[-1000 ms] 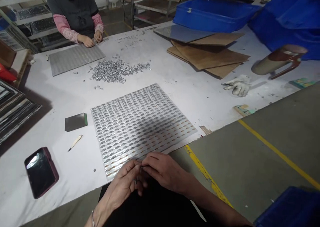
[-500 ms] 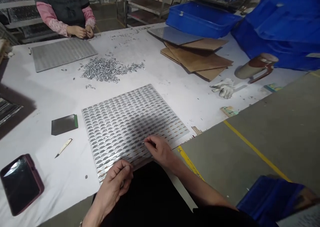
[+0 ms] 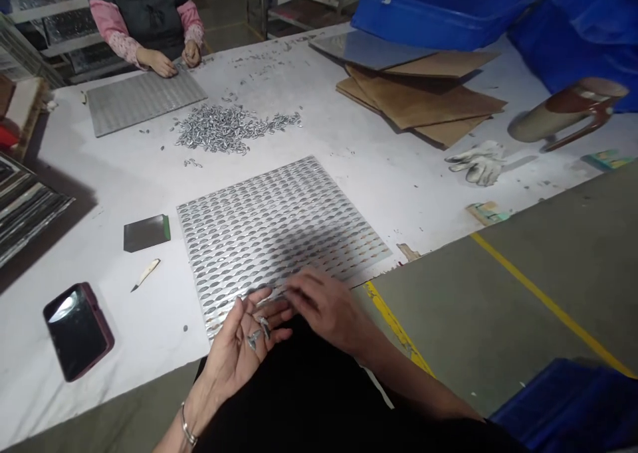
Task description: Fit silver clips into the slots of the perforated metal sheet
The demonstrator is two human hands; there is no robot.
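Note:
My left hand (image 3: 244, 343) is turned palm up with its fingers loosely spread, and a few small silver leaf-shaped pieces (image 3: 259, 333) lie in it. Just right of it is my right hand (image 3: 323, 303), over the near edge of the patterned sheet; its fingers are smeared by motion, so whether they pinch anything is hidden. The sheet (image 3: 279, 220) lies flat on the table, covered with rows of leaf-shaped spots, dark grey in most rows and brownish along the near right side. Beyond it sits a loose pile of similar silver pieces (image 3: 219, 127).
Left of the sheet lie a dark rectangular plate (image 3: 147, 232), a small knife (image 3: 145, 274) and a phone (image 3: 78, 330). To the right are brown boards (image 3: 428, 101), gloves (image 3: 479, 164), a mug (image 3: 565, 114) and a blue crate (image 3: 438, 14). Across the table, a co-worker's hands (image 3: 159, 62) touch another sheet (image 3: 144, 101).
My left hand has turned and opened from a loose fist, showing the pieces in its palm. My right hand has come closer to it, off the sheet. The view has shifted slightly.

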